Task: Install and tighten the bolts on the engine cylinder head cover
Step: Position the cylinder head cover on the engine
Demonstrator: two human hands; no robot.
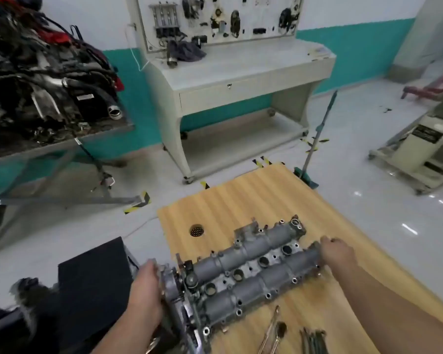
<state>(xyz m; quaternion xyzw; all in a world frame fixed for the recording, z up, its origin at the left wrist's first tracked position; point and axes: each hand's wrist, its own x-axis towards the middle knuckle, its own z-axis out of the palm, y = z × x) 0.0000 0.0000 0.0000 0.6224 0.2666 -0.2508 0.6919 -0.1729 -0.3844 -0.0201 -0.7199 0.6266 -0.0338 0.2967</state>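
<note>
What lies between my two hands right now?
In the head view, only the cylinder head cover spans the stretch: the left hand grips its near end, the right hand its far end.

Left hand (145, 292): fingers hidden behind the near end of the cover (243, 274); grip cannot be confirmed. Right hand (336, 252): fingertips out of sight over the cover's far end. Cover's near end cut off by the bottom edge. Tools (271, 333) and a dark bundle (313, 341) at the bottom edge: cut off and blurred, types not determinable. Whether bolts sit in the cover's holes: too small to tell. Dark object (28, 295) at lower left: blurred, unidentifiable. Engine (44, 70) at upper left: cut off by the frame.
</note>
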